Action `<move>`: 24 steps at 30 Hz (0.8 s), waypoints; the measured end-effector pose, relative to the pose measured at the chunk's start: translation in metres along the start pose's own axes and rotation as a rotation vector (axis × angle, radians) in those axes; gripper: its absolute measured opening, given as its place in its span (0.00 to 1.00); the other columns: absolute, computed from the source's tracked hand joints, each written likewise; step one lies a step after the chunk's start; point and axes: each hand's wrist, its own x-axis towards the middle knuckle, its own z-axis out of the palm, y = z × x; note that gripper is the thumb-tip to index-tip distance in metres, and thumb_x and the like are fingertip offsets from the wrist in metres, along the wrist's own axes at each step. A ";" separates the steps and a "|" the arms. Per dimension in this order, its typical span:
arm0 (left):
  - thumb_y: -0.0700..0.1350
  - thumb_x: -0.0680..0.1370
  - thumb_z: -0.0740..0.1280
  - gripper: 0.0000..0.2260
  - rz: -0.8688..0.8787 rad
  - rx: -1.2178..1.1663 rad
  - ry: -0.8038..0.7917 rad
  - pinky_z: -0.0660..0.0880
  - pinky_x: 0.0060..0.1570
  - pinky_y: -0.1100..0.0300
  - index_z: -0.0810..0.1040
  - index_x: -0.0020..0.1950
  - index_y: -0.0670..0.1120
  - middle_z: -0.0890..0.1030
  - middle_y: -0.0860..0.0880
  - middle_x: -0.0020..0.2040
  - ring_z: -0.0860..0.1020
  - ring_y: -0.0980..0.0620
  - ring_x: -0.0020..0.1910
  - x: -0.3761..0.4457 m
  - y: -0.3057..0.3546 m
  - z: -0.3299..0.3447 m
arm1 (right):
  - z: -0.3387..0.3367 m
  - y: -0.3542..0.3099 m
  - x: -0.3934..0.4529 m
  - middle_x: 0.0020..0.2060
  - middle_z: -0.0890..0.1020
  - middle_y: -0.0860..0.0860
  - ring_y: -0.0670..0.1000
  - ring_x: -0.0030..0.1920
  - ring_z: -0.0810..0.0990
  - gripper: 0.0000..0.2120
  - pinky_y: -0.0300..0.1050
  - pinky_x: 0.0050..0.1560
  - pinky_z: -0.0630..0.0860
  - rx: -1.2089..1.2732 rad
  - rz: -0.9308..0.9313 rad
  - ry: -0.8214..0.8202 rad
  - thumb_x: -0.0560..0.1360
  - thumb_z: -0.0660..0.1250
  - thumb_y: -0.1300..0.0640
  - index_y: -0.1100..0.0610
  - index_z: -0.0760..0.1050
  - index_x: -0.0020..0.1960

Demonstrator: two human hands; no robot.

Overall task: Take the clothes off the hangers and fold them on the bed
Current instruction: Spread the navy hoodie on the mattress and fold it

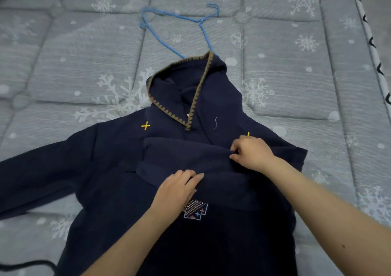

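A dark navy hoodie (118, 170) lies front up on the bed, its hood with brown zigzag trim pointing away from me. Its right sleeve is folded across the chest; the left sleeve stretches out to the left. My left hand (177, 188) lies flat on the folded sleeve, just above the embroidered chest patch. My right hand (251, 154) pinches the sleeve fabric near the right shoulder. A blue wire hanger (179, 19) lies on the bed beyond the hood, its lower end hidden under it.
The bed (84, 53) has a grey quilted cover with white snowflakes. A black cord (27, 265) lies at the bottom left. The bed's piped edge (372, 43) runs along the right side.
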 end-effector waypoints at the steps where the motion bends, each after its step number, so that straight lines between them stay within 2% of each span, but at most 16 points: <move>1: 0.43 0.62 0.80 0.21 -0.009 -0.004 0.004 0.75 0.32 0.62 0.81 0.52 0.49 0.80 0.52 0.44 0.77 0.52 0.36 -0.002 -0.002 0.000 | 0.000 -0.002 0.001 0.48 0.76 0.46 0.51 0.54 0.76 0.08 0.45 0.53 0.67 -0.014 0.007 0.034 0.76 0.65 0.49 0.51 0.76 0.52; 3: 0.43 0.59 0.81 0.20 -0.001 0.019 -0.008 0.73 0.33 0.61 0.82 0.49 0.51 0.80 0.54 0.43 0.77 0.53 0.37 -0.008 -0.008 0.001 | -0.006 -0.004 0.003 0.42 0.76 0.45 0.51 0.49 0.76 0.05 0.45 0.47 0.70 0.149 0.091 0.196 0.76 0.64 0.52 0.51 0.76 0.50; 5: 0.46 0.66 0.76 0.12 -0.026 0.039 0.022 0.72 0.41 0.59 0.83 0.49 0.52 0.80 0.54 0.45 0.76 0.53 0.41 -0.016 -0.017 0.001 | -0.013 -0.008 0.004 0.35 0.76 0.43 0.50 0.42 0.76 0.03 0.44 0.41 0.70 0.341 0.205 0.339 0.76 0.63 0.53 0.50 0.75 0.47; 6: 0.48 0.71 0.70 0.08 -0.054 0.044 0.045 0.70 0.46 0.59 0.84 0.49 0.52 0.81 0.54 0.47 0.76 0.52 0.44 -0.020 -0.021 0.000 | -0.015 -0.008 0.006 0.34 0.76 0.43 0.49 0.41 0.75 0.02 0.44 0.40 0.70 0.376 0.228 0.349 0.77 0.63 0.53 0.50 0.74 0.47; 7: 0.50 0.74 0.65 0.10 -0.086 0.041 0.055 0.69 0.50 0.59 0.84 0.49 0.51 0.81 0.53 0.48 0.76 0.52 0.47 -0.025 -0.024 -0.003 | -0.016 -0.010 0.007 0.35 0.76 0.43 0.49 0.41 0.76 0.02 0.44 0.40 0.70 0.388 0.228 0.325 0.76 0.63 0.54 0.49 0.74 0.47; 10: 0.54 0.75 0.60 0.16 -0.141 0.048 0.003 0.65 0.63 0.55 0.83 0.53 0.49 0.81 0.50 0.57 0.77 0.50 0.57 -0.041 -0.033 -0.013 | -0.012 -0.021 0.007 0.44 0.76 0.44 0.49 0.47 0.76 0.11 0.46 0.45 0.73 0.363 0.139 0.303 0.75 0.65 0.54 0.50 0.73 0.57; 13: 0.56 0.76 0.59 0.19 -0.239 0.040 -0.044 0.61 0.69 0.51 0.80 0.60 0.48 0.75 0.48 0.66 0.70 0.50 0.67 -0.055 -0.047 -0.028 | -0.005 -0.049 0.002 0.57 0.73 0.49 0.53 0.56 0.73 0.20 0.50 0.52 0.74 0.188 -0.056 0.385 0.73 0.68 0.53 0.52 0.72 0.64; 15: 0.56 0.77 0.59 0.20 -0.310 0.027 -0.009 0.60 0.70 0.50 0.79 0.62 0.47 0.72 0.48 0.69 0.67 0.49 0.69 -0.060 -0.057 -0.040 | 0.001 -0.074 -0.004 0.63 0.72 0.51 0.55 0.59 0.73 0.25 0.52 0.54 0.75 0.038 -0.228 0.361 0.71 0.70 0.50 0.53 0.71 0.66; 18: 0.57 0.77 0.57 0.21 -0.509 0.008 0.068 0.60 0.70 0.50 0.78 0.62 0.47 0.72 0.48 0.69 0.67 0.47 0.69 -0.068 -0.079 -0.060 | 0.017 -0.114 -0.006 0.70 0.68 0.52 0.57 0.66 0.70 0.31 0.54 0.63 0.71 -0.125 -0.386 0.172 0.71 0.69 0.45 0.52 0.67 0.70; 21: 0.58 0.77 0.58 0.22 -0.756 -0.033 0.143 0.64 0.69 0.48 0.78 0.62 0.46 0.72 0.47 0.69 0.68 0.46 0.68 -0.089 -0.114 -0.083 | 0.031 -0.158 -0.008 0.75 0.60 0.50 0.55 0.73 0.61 0.31 0.52 0.71 0.59 -0.152 -0.421 0.078 0.74 0.65 0.44 0.51 0.62 0.74; 24: 0.54 0.77 0.64 0.19 -1.008 -0.093 0.200 0.66 0.67 0.48 0.76 0.65 0.46 0.70 0.47 0.70 0.67 0.46 0.69 -0.123 -0.156 -0.109 | 0.039 -0.200 -0.008 0.75 0.57 0.48 0.53 0.75 0.57 0.29 0.50 0.74 0.55 -0.120 -0.421 0.046 0.77 0.61 0.44 0.50 0.60 0.74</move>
